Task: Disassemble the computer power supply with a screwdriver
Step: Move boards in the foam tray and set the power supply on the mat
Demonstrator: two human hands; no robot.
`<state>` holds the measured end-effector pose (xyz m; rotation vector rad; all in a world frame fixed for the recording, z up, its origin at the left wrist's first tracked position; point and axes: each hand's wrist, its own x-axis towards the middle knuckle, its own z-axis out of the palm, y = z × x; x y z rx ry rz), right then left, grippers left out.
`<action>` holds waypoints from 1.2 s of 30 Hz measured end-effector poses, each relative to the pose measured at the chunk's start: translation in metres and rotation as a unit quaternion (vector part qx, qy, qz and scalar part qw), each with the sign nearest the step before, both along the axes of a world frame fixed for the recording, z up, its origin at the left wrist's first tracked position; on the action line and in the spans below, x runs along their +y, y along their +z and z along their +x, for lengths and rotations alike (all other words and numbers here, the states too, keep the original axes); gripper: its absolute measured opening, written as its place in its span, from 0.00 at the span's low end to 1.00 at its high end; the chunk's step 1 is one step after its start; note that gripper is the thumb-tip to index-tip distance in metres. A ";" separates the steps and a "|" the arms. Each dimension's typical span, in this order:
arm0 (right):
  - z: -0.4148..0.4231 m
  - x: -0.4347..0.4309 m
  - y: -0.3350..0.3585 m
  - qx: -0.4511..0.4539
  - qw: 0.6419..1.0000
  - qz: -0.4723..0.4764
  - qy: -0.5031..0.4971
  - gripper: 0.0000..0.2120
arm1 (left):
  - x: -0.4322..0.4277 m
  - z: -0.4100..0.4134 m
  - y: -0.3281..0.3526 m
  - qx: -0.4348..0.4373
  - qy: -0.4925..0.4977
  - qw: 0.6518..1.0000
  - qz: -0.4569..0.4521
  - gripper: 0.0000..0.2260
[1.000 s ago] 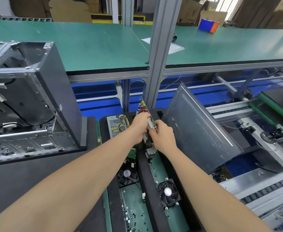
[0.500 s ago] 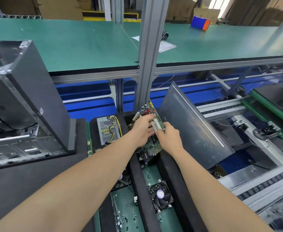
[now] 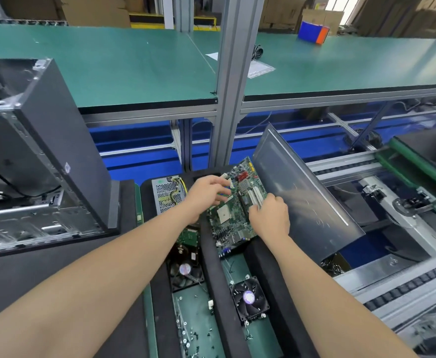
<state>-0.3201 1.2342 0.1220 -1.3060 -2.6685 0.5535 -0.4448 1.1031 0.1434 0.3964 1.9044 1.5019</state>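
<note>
Station inspection, observed from beside the bench. The silver perforated-metal power supply [image 3: 165, 195], with yellow and black leads at its top, lay in the far-left compartment of the black foam-walled tray [image 3: 218, 293]. It sat just to the left of the left wrist, and neither hand touched it.

Both hands were on the green rectangular motherboard [image 3: 231, 218], which was tilted above the tray's middle section. The left hand [image 3: 206, 196] had its fingers loosely extended and spread, with the tips at the board's upper-left edge and not closed round anything. The right hand [image 3: 271, 219] had its fingers curled over the right edge of the motherboard by the white slots, gripping it.

A flat grey metal side panel [image 3: 307, 195] leaned at an angle just right of the board. Two black cooling fans [image 3: 249, 298] lay in the nearer compartments, with small loose screws [image 3: 186, 329] scattered on the green floor of the tray. An open dark grey computer case [image 3: 49, 151] stood well to the left.
</note>
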 end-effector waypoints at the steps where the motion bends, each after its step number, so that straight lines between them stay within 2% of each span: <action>1: 0.000 -0.003 0.000 -0.006 1.000 0.010 -0.004 0.18 | -0.012 -0.006 0.000 0.029 0.001 0.999 -0.012 0.09; 5: -0.010 -0.025 -0.003 0.012 0.998 0.047 0.031 0.20 | -0.066 -0.022 -0.007 0.157 -0.026 0.983 -0.094 0.12; 8: -0.027 -0.048 -0.005 0.057 0.988 -0.056 0.129 0.22 | -0.103 -0.026 -0.016 0.204 -0.103 0.960 -0.161 0.13; 10: -0.038 -0.065 -0.007 0.038 0.970 -0.117 0.211 0.23 | -0.120 -0.025 -0.020 0.251 -0.181 0.926 -0.216 0.14; 14: -0.046 -0.098 -0.016 -0.064 0.928 -0.174 0.323 0.24 | -0.135 -0.019 -0.034 0.399 -0.254 0.817 -0.330 0.15; 16: -0.044 -0.112 -0.026 -0.082 0.915 -0.174 0.356 0.20 | -0.140 -0.017 -0.040 0.415 -0.261 0.790 -0.369 0.14; 19: -0.040 -0.131 -0.038 -0.060 0.910 -0.182 0.368 0.13 | -0.155 -0.020 -0.041 0.408 -0.277 0.766 -0.413 0.13; 25: -0.052 -0.190 -0.042 -0.015 0.914 -0.199 0.353 0.12 | -0.212 -0.030 -0.040 0.399 -0.255 0.774 -0.421 0.15; 32: -0.070 -0.259 -0.042 0.007 0.929 -0.184 0.322 0.10 | -0.283 -0.037 -0.054 0.373 -0.180 0.821 -0.392 0.14; 36: -0.075 -0.295 -0.043 0.012 0.928 -0.180 0.327 0.10 | -0.317 -0.037 -0.060 0.382 -0.149 0.827 -0.385 0.13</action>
